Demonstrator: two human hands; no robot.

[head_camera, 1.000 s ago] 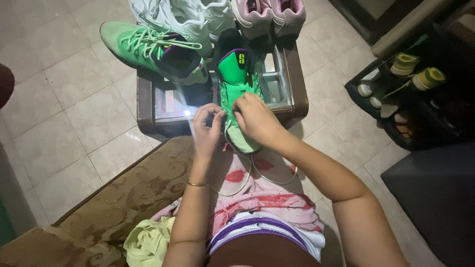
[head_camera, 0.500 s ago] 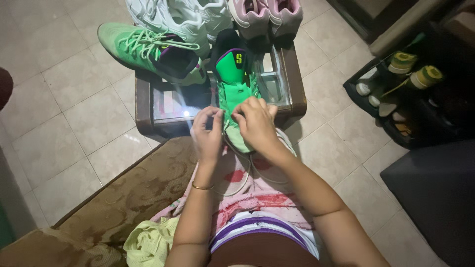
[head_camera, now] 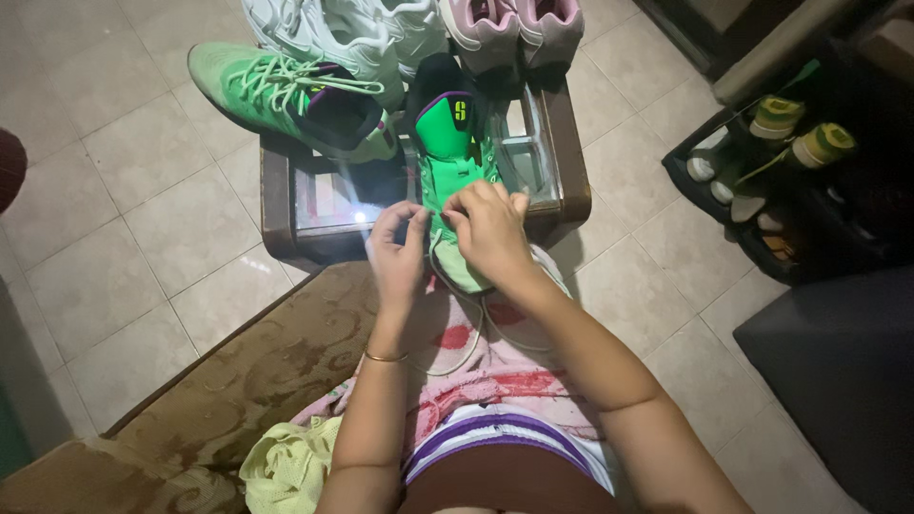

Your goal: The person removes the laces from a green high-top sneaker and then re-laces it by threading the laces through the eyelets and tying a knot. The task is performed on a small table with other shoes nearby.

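On the person's lap, over a pink cloth (head_camera: 495, 371), lies a bright green shoe (head_camera: 450, 181) — its heel rests on the edge of a small glass-topped table (head_camera: 324, 205). The left hand (head_camera: 398, 249) pinches a pale lace (head_camera: 457, 352) beside the shoe; the right hand (head_camera: 490, 228) grips the shoe's lacing. A second green shoe (head_camera: 286, 95) stands on the table.

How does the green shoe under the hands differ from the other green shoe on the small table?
The bright green shoe points toward the person, toe on the lap, its lace loose; both the left hand and right hand work on it. The paler green shoe lies sideways, fully laced, untouched. Both show purple trim.
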